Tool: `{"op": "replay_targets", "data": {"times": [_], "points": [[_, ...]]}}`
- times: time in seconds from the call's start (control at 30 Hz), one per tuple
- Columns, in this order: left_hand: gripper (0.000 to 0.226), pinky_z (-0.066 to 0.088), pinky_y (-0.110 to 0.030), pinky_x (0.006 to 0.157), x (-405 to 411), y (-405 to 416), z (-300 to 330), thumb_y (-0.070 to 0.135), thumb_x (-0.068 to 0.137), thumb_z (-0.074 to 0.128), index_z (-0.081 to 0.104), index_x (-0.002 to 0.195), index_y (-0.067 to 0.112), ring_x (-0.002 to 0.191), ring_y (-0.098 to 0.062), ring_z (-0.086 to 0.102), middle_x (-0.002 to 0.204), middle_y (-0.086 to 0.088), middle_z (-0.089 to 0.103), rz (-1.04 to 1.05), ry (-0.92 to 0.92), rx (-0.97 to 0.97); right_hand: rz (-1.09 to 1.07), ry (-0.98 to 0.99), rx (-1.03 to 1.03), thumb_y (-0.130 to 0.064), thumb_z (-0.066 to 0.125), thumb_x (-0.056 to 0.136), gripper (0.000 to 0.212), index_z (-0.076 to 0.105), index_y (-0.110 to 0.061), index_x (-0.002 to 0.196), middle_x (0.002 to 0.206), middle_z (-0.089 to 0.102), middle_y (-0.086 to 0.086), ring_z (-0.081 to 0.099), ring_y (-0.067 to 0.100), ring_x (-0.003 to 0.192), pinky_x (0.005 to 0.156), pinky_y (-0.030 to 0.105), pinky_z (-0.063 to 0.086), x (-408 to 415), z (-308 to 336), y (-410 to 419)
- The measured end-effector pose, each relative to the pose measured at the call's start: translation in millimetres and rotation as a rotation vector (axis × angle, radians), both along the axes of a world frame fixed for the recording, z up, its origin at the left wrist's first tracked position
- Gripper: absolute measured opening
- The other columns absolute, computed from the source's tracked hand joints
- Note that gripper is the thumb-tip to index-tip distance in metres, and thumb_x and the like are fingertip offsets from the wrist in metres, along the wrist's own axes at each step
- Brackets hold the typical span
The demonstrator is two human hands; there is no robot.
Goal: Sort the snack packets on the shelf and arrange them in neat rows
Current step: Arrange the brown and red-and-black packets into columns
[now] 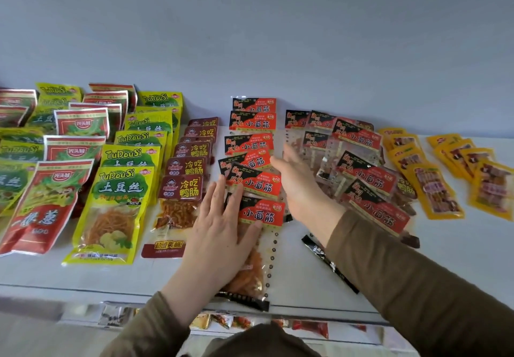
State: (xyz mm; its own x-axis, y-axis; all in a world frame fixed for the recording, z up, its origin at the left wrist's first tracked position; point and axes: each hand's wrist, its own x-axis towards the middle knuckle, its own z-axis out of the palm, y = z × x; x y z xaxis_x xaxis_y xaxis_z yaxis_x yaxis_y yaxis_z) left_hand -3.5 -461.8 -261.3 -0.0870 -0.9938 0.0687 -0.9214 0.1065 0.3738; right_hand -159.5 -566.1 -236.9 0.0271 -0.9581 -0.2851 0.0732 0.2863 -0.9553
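1. A plain pale grey-blue wall was seen filling the upper half of the view, meeting the back edge of the shelf.
2. The white shelf was laid across the lower half, its front lip running along the bottom; further packets could be made out dimly on a level beneath it.
3. At the far left, red-and-green packets and yellow-green packets were stacked in overlapping rows running from wall to front edge.
4. Just beside them, a narrower row of dark maroon packets was lined up.
5. In the middle, a column of red-and-black packets was overlapped like shingles, the nearest one reaching the shelf's front lip.
6. To its right, a loose pile of the same red-and-black packets was spread untidily, tilted at differing angles.
7. At the far right, orange-yellow packets were fanned out in two short groups.
8. The left hand was laid flat on the nearest packets of the middle column, fingers straight and spread, nothing gripped.
9. The right hand was held on edge against the right side of that column, fingers extended, nothing gripped.
10. Olive-brown sleeves were worn on both arms.
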Motion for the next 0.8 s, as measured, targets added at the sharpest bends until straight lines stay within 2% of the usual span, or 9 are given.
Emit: {"op": "replay_targets", "data": {"times": [0.2,0.33,0.43,0.53,0.6,0.63,0.7,0.77,0.8], "points": [[0.091,-0.012,-0.028,0.117,-13,-1,0,0.073,0.093,0.025,-0.009,0.164,0.027,0.151,-0.008,-0.026,0.17,0.006,-0.021,0.074,0.156,0.059,-0.183,-0.212,0.009,-0.019,0.051,0.104,0.049,0.041,-0.026,0.152,0.157,0.042,-0.003,0.04,0.017,0.144,0.119,0.05,0.033,-1,4,15],[0.078,-0.011,-0.029,0.12,-8,0,4,0.054,0.101,0.035,-0.003,0.165,0.028,0.157,-0.013,-0.014,0.172,0.005,-0.012,0.093,0.273,0.062,-0.151,-0.208,0.017,-0.018,0.055,0.103,0.054,0.038,-0.022,0.154,0.157,0.042,0.001,0.043,0.018,0.142,0.119,0.046,0.034,-17,8,17],[0.084,0.001,-0.041,0.128,-4,4,9,0.042,0.099,0.047,-0.007,0.163,0.033,0.156,-0.012,0.001,0.171,0.007,0.003,0.082,0.33,0.034,-0.035,-0.17,-0.006,-0.017,0.06,0.1,0.067,0.029,-0.023,0.158,0.163,0.032,0.001,0.04,0.015,0.142,0.115,0.043,0.038,-25,3,31],[0.097,0.021,-0.045,0.122,-3,4,11,0.035,0.097,0.062,-0.011,0.161,0.038,0.146,-0.017,0.019,0.16,0.002,0.023,0.109,0.365,-0.025,0.086,0.0,-0.045,-0.013,0.064,0.098,0.076,0.024,-0.036,0.158,0.163,0.027,-0.008,0.057,-0.012,0.11,0.074,0.017,0.055,-23,-8,41],[0.106,0.032,-0.046,0.118,-3,2,14,0.029,0.095,0.07,-0.012,0.16,0.04,0.144,-0.018,0.027,0.154,0.002,0.029,0.12,0.445,-0.019,0.118,0.1,-0.073,-0.011,0.062,0.099,0.076,0.022,-0.042,0.156,0.153,0.037,-0.012,0.06,-0.024,0.082,0.055,0.008,0.051,-21,-13,42],[0.109,0.038,-0.045,0.117,-3,0,16,0.024,0.093,0.073,-0.012,0.161,0.039,0.142,-0.016,0.034,0.152,0.003,0.034,0.128,0.518,-0.002,0.134,0.156,-0.097,-0.011,0.061,0.099,0.076,0.021,-0.045,0.155,0.151,0.041,-0.013,0.059,-0.025,0.081,0.055,0.007,0.05,-19,-14,43],[0.11,0.05,-0.044,0.107,-2,-2,18,0.013,0.093,0.074,-0.007,0.161,0.042,0.127,-0.004,0.054,0.142,0.01,0.049,0.167,0.709,0.036,0.165,0.292,-0.171,-0.012,0.059,0.101,0.077,0.017,-0.048,0.154,0.157,0.036,-0.014,0.052,-0.027,0.099,0.06,0.003,0.048,-15,-14,47],[0.098,0.059,-0.045,0.094,0,-6,19,0.006,0.096,0.068,0.006,0.158,0.049,0.105,-0.005,0.07,0.123,0.011,0.066,0.218,0.898,0.07,0.178,0.393,-0.292,-0.011,0.058,0.101,0.08,0.012,-0.047,0.156,0.161,0.018,-0.024,0.035,-0.032,0.111,0.06,-0.002,0.034,-13,-13,51],[0.089,0.061,-0.042,0.089,1,-7,18,0.005,0.098,0.065,0.014,0.155,0.051,0.1,-0.008,0.073,0.115,0.008,0.071,0.24,0.981,0.085,0.171,0.406,-0.342,-0.009,0.057,0.101,0.081,0.011,-0.045,0.158,0.155,0.015,-0.03,0.03,-0.038,0.11,0.081,0.001,0.013,-12,-13,53]]}}
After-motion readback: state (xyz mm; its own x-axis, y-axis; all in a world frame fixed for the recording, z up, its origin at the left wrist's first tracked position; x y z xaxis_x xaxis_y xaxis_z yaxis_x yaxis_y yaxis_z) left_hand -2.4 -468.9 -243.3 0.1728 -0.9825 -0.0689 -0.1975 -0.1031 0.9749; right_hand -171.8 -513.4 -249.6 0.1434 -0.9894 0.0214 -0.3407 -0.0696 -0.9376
